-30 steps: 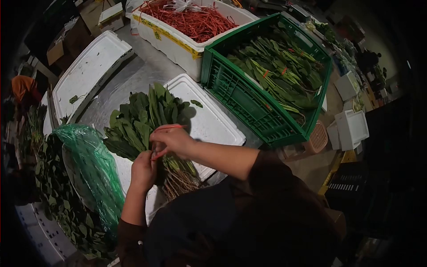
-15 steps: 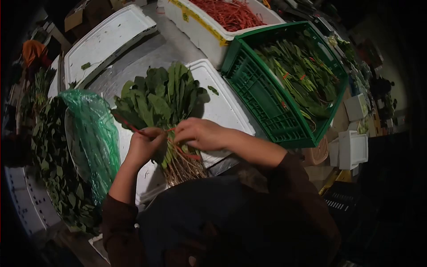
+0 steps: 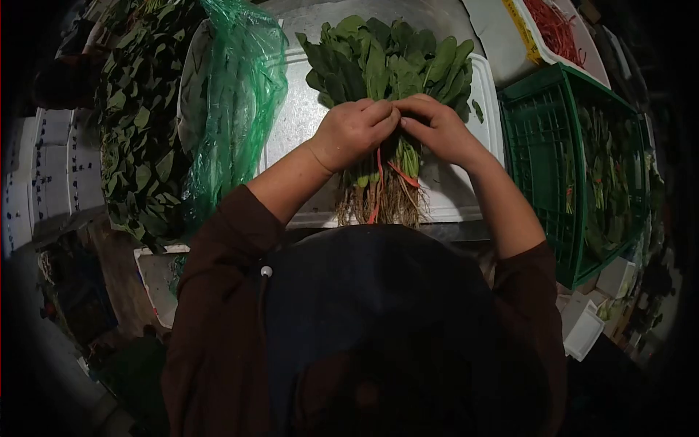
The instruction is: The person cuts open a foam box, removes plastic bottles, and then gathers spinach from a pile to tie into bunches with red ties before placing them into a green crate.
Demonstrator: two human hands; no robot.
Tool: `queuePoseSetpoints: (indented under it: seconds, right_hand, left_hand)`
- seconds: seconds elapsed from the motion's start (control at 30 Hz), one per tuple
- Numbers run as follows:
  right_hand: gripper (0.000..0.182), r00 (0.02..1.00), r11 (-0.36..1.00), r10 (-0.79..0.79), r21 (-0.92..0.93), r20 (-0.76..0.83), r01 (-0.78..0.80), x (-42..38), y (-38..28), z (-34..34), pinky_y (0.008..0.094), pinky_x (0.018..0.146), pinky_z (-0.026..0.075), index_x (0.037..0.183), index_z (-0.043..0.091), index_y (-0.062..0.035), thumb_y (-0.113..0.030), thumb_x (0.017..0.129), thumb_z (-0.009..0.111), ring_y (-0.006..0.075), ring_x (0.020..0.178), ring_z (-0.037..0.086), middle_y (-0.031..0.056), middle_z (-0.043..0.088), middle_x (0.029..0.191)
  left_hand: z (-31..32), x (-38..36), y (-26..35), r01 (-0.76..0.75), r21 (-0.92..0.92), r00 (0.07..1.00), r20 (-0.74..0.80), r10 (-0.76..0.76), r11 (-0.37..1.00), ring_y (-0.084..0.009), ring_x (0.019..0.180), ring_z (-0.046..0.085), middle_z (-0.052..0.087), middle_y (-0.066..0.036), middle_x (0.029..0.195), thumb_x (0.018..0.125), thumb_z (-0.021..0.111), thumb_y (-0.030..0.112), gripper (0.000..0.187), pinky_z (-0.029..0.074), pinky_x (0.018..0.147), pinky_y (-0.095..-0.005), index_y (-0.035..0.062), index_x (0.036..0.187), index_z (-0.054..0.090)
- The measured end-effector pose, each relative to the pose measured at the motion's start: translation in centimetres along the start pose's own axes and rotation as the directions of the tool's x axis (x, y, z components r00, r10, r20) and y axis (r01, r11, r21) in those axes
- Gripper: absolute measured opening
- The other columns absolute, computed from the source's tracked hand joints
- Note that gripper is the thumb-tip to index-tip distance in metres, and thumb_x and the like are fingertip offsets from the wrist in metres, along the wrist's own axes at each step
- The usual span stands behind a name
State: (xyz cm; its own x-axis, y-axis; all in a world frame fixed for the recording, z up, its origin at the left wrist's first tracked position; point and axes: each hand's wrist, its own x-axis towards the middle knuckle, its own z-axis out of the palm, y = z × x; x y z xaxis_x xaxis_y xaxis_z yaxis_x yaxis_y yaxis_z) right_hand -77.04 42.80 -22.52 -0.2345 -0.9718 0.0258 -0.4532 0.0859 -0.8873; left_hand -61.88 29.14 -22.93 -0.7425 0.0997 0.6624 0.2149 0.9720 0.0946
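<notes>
A bunch of leafy greens [image 3: 386, 62] lies on a white foam lid [image 3: 291, 116], its leaves pointing away from me and its thin roots towards me. Over the stems, my left hand [image 3: 355, 132] and my right hand [image 3: 440, 131] meet, fingertips pinched together and touching. Both are closed at the red tie, whose gripped part is hidden behind the fingers. One red strip [image 3: 379, 167] hangs from under my left hand down past the roots. Another red band [image 3: 404, 175] crosses the stems below my right hand.
To the right stands a green crate [image 3: 542, 146] holding tied greens. Behind it, a white foam box [image 3: 502, 33] contains red strips [image 3: 555, 33]. At left, green plastic film [image 3: 244, 95] lies beside a big heap of loose greens [image 3: 138, 138].
The view has turned, bringing the bunch upright in front of me. My hands, earlier apart with the red tie stretched between them, have come together over the stems.
</notes>
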Motion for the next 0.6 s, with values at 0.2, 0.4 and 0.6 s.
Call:
queuePoseSetpoints:
  seconds: [0.2, 0.4, 0.6]
  right_hand:
    - [0.019, 0.988, 0.989, 0.150, 0.001, 0.031, -0.151, 1.0, -1.2, -1.0, 0.0281, 0.079, 0.046, 0.103, 0.060, -0.0004, -0.006, 0.085, 0.060, 0.0163, 0.089, 0.057, 0.0060, 0.057, 0.095]
    - [0.016, 0.966, 0.898, -0.232, -0.357, 0.115, 0.258, 1.2, -2.3, -2.1, 0.0320, 0.068, 0.049, 0.097, 0.058, -0.0029, -0.006, 0.081, 0.061, 0.0254, 0.082, 0.060, 0.0087, 0.056, 0.092]
    - [0.017, 0.943, 0.673, -0.194, -0.663, 0.270, 0.328, 0.0, -3.2, -2.4, 0.0408, 0.068, 0.049, 0.094, 0.051, -0.0069, -0.011, 0.078, 0.057, 0.0307, 0.083, 0.059, 0.0102, 0.052, 0.088]
  left_hand:
    - [0.0, -0.1, -0.1, -0.024, -0.020, 1.000, -0.008, 0.024, 1.000, -0.0176, 0.071, 0.058, 0.055, -0.003, 0.082, 0.069, 0.056, 0.011, 0.019, 0.049, 0.057, -0.0281, 0.0068, 0.087, 0.059]
    - [-0.6, -0.4, -0.2, 0.117, 0.044, 0.990, 0.074, -0.120, 0.992, -0.0192, 0.067, 0.058, 0.054, -0.003, 0.076, 0.071, 0.060, 0.016, 0.011, 0.048, 0.053, -0.0302, 0.0111, 0.081, 0.057]
    - [-1.9, -0.1, -0.6, 0.233, -0.069, 0.926, 0.319, -0.200, 0.970, -0.0260, 0.066, 0.059, 0.055, -0.007, 0.069, 0.080, 0.062, 0.024, 0.018, 0.047, 0.054, -0.0373, 0.0094, 0.071, 0.057]
